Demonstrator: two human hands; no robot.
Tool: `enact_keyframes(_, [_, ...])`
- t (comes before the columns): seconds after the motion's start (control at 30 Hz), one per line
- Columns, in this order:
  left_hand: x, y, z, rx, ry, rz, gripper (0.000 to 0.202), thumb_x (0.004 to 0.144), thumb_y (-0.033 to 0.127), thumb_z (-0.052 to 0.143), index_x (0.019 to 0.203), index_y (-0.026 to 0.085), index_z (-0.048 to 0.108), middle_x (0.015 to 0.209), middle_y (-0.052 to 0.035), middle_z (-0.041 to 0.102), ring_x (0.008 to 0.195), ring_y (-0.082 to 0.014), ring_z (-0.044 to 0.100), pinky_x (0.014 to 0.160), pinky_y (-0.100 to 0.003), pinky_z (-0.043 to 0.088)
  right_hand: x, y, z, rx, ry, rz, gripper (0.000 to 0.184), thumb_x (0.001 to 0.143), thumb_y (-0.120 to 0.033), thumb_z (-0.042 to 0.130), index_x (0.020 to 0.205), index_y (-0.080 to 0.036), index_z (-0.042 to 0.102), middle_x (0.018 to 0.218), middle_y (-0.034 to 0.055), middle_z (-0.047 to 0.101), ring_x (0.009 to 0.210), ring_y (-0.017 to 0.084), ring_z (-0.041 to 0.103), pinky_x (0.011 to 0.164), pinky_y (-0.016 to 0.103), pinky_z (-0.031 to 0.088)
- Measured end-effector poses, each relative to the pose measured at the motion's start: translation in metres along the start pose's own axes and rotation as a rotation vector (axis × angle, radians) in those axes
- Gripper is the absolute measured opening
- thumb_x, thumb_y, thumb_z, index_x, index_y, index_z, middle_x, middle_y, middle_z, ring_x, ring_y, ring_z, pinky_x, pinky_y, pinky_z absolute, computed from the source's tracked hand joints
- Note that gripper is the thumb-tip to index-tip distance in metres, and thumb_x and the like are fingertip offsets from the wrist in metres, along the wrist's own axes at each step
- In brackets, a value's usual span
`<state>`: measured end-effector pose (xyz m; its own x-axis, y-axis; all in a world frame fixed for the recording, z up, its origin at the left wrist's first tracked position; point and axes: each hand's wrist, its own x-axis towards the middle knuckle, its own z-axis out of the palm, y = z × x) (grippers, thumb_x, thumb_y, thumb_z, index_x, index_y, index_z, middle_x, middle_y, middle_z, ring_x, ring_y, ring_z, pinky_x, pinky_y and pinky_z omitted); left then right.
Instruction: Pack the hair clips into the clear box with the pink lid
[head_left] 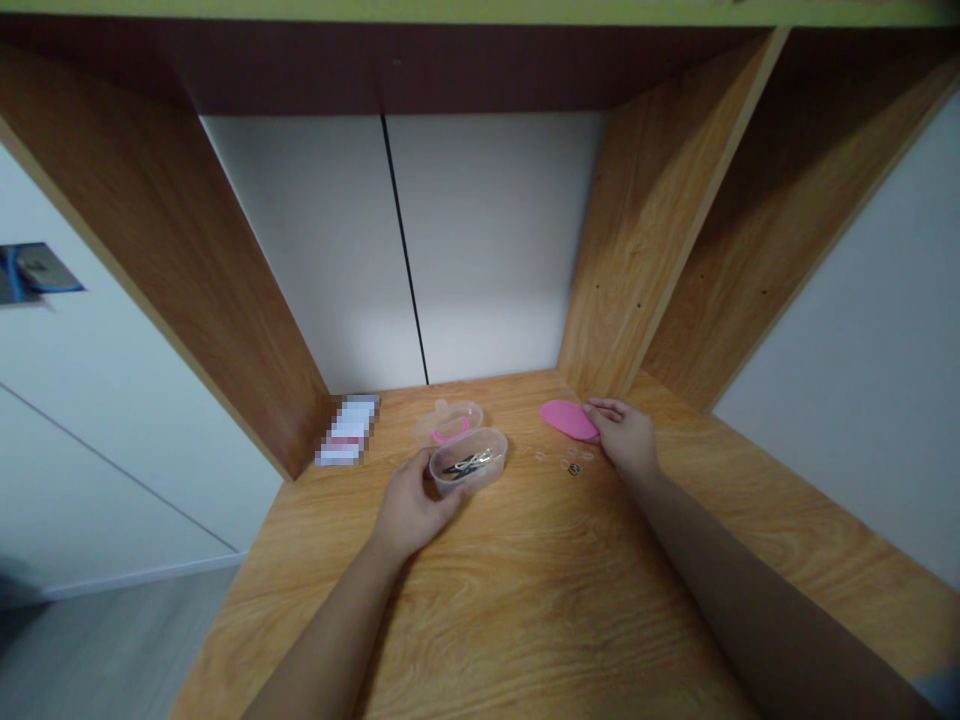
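Note:
My left hand [416, 505] is wrapped round the near left side of a clear oval plastic box [491, 465]. Inside the box lie hair clips [469, 463], some dark and some pale. Behind it rests the box's clear lid [425, 428], with a pink band [450, 432] showing on it. My right hand [626, 437] pinches the right end of a flat pink oval piece [566, 418], whose kind I cannot tell. Just below that piece, several small clear rings [587, 456] and a small dark ring-like item [574, 468] lie on the wooden desk [510, 570].
A blurred-out pale packet or card [349, 430] lies at the desk's back left, by the left wooden side panel [187, 270]. An upright wooden divider [637, 220] stands behind my right hand. Overhead runs a shelf [480, 65], and a white panel [487, 240] closes the back.

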<state>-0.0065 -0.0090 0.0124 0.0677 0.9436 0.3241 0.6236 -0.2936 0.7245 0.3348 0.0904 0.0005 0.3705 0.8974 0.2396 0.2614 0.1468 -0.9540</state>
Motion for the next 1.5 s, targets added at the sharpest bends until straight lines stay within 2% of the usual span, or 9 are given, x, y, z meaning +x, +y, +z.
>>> enact_keyframes(0.13, [0.0, -0.001, -0.001, -0.004, 0.002, 0.012, 0.039, 0.076, 0.034, 0.076, 0.111, 0.022, 0.064, 0.105, -0.0064, 0.074, 0.094, -0.0241, 0.07, 0.087, -0.036, 0.055, 0.001, -0.002, 0.0, -0.047, -0.004, -0.072, 0.031, 0.088, -0.035, 0.058, 0.108, -0.016, 0.072, 0.106, 0.0127, 0.077, 0.094, 0.027, 0.075, 0.082, 0.04, 0.063])
enact_keyframes(0.23, [0.0, -0.003, 0.0, 0.002, -0.001, 0.017, 0.039, 0.077, 0.034, 0.076, 0.112, 0.022, 0.064, 0.105, -0.0063, 0.074, 0.095, -0.0238, 0.069, 0.087, -0.036, 0.054, 0.0, -0.004, -0.002, -0.184, -0.063, -0.203, 0.042, 0.087, -0.024, 0.053, 0.125, -0.016, 0.067, 0.125, 0.0117, 0.071, 0.116, 0.026, 0.067, 0.107, 0.045, 0.049])
enact_keyframes(0.37, [0.0, -0.003, 0.0, 0.008, -0.002, 0.008, 0.038, 0.077, 0.034, 0.076, 0.112, 0.022, 0.063, 0.104, -0.0065, 0.073, 0.094, -0.024, 0.069, 0.086, -0.037, 0.054, -0.005, -0.012, -0.005, -0.382, -0.102, -0.369, 0.055, 0.081, -0.013, 0.047, 0.134, -0.016, 0.062, 0.139, 0.0101, 0.062, 0.133, 0.024, 0.054, 0.118, 0.043, 0.036])
enact_keyframes(0.47, [0.0, -0.002, 0.0, 0.011, -0.011, 0.004, 0.038, 0.078, 0.035, 0.075, 0.111, 0.021, 0.063, 0.105, -0.0066, 0.073, 0.094, -0.024, 0.069, 0.085, -0.036, 0.055, -0.008, -0.023, -0.01, -0.537, -0.119, -0.441, 0.047, 0.078, -0.009, 0.045, 0.115, -0.017, 0.073, 0.125, 0.0093, 0.071, 0.119, 0.025, 0.064, 0.108, 0.039, 0.046])
enact_keyframes(0.63, [0.001, 0.0, -0.001, 0.011, -0.004, 0.003, 0.038, 0.077, 0.034, 0.076, 0.11, 0.021, 0.064, 0.104, -0.0068, 0.074, 0.094, -0.0243, 0.069, 0.086, -0.036, 0.054, -0.011, -0.036, -0.017, -0.84, -0.24, -0.239, 0.03, 0.079, -0.014, 0.05, 0.078, -0.024, 0.078, 0.082, 0.0055, 0.078, 0.079, 0.023, 0.072, 0.075, 0.032, 0.052])
enact_keyframes(0.87, [0.001, -0.002, 0.0, -0.026, -0.019, 0.004, 0.04, 0.078, 0.036, 0.075, 0.113, 0.02, 0.063, 0.107, -0.0073, 0.073, 0.094, -0.0245, 0.069, 0.085, -0.036, 0.055, -0.009, -0.034, -0.012, -0.926, -0.372, -0.079, 0.025, 0.08, -0.014, 0.054, 0.084, -0.021, 0.078, 0.085, 0.0056, 0.078, 0.084, 0.021, 0.072, 0.073, 0.027, 0.048])
enact_keyframes(1.13, [0.001, -0.005, 0.002, -0.021, -0.005, 0.011, 0.041, 0.078, 0.037, 0.076, 0.114, 0.02, 0.064, 0.105, -0.0083, 0.074, 0.094, -0.0253, 0.07, 0.085, -0.037, 0.056, -0.015, -0.021, 0.003, -0.436, -0.518, 0.061, 0.027, 0.081, -0.007, 0.048, 0.087, -0.016, 0.073, 0.086, 0.007, 0.078, 0.065, 0.015, 0.07, 0.064, 0.025, 0.054])
enact_keyframes(1.33, [0.001, -0.007, 0.002, -0.017, -0.002, 0.026, 0.041, 0.077, 0.036, 0.077, 0.113, 0.021, 0.064, 0.106, -0.0076, 0.074, 0.094, -0.0245, 0.07, 0.086, -0.037, 0.056, -0.013, -0.027, -0.004, -0.701, -0.369, -0.107, 0.026, 0.08, -0.011, 0.053, 0.086, -0.02, 0.076, 0.088, 0.0043, 0.079, 0.086, 0.02, 0.072, 0.085, 0.031, 0.052])
enact_keyframes(1.5, [0.001, -0.006, 0.001, -0.002, -0.002, 0.032, 0.041, 0.078, 0.037, 0.076, 0.114, 0.021, 0.063, 0.106, -0.0075, 0.073, 0.095, -0.0251, 0.069, 0.087, -0.038, 0.055, -0.016, -0.029, -0.002, -0.701, -0.434, -0.049, 0.025, 0.08, -0.011, 0.052, 0.083, -0.021, 0.075, 0.08, 0.0029, 0.078, 0.074, 0.018, 0.072, 0.072, 0.028, 0.051])
